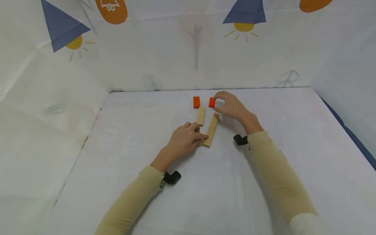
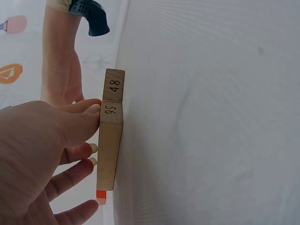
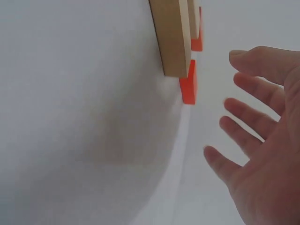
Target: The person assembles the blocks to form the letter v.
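Observation:
Slim wooden blocks lie on the white table in two slanting lines. My left hand (image 1: 183, 140) is over their near end, its fingertips resting at the right-hand wooden blocks (image 1: 211, 130). In the left wrist view, the thumb touches the top edge of a block marked 56 (image 2: 111, 112), beside another marked 48 (image 2: 114, 86); the other fingers are spread. At the far end of the right line stands a small red block (image 3: 189, 86). My right hand (image 3: 267, 108) hovers beside it with gently bent, parted fingers and nothing between them.
A second red block (image 1: 196, 102) sits at the far end of the left line, against a wooden block (image 1: 201, 116). The table's back edge runs just behind them. A white cloth wall (image 1: 164, 58) with printed shapes rises beyond.

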Available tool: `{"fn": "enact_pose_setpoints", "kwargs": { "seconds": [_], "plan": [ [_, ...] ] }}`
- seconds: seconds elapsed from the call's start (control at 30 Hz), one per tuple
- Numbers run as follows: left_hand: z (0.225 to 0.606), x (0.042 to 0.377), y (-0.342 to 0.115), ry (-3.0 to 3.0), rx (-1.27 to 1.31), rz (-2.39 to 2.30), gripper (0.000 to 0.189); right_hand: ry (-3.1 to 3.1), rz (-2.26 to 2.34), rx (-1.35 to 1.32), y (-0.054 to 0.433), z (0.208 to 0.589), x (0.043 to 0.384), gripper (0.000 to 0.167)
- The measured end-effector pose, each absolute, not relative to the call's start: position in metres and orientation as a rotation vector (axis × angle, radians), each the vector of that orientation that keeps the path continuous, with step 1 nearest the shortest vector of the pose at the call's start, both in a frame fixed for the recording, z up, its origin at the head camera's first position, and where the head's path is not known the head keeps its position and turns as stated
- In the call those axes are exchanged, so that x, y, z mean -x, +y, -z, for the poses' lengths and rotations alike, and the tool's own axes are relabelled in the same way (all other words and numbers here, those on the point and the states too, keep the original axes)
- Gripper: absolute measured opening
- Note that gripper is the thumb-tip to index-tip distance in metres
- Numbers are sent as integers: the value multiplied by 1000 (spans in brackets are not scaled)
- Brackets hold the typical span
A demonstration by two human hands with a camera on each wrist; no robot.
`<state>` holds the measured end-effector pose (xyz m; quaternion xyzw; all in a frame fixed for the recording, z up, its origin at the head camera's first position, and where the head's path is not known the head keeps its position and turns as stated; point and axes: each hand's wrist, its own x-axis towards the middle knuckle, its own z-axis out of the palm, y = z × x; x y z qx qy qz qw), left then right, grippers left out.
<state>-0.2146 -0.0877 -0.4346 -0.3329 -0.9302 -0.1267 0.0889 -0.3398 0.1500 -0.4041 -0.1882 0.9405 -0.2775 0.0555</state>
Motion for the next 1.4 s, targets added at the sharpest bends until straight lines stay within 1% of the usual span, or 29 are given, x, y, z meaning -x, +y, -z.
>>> {"fn": "enact_pose_setpoints", "kwargs": {
  "seconds": [0.2, 0.47, 0.67, 0.9, 1.23, 1.4],
  "plan": [
    [433, 214, -87, -2784, 996, 365, 24, 2819, 803, 508, 154, 397, 349, 46],
    [433, 215, -86, -2789, 993, 354, 24, 2768, 851, 467, 157, 405, 359, 53],
    [434, 215, -85, -2800, 993, 328, 24, 2736, 866, 482, 158, 413, 366, 54],
    [432, 215, -89, -2784, 986, 334, 24, 2722, 852, 493, 153, 412, 373, 54],
    [430, 214, -88, -2809, 994, 338, 24, 2725, 808, 435, 150, 411, 375, 56],
    [429, 213, -88, -2801, 999, 330, 24, 2748, 792, 458, 151, 414, 376, 55]
  ]
}}
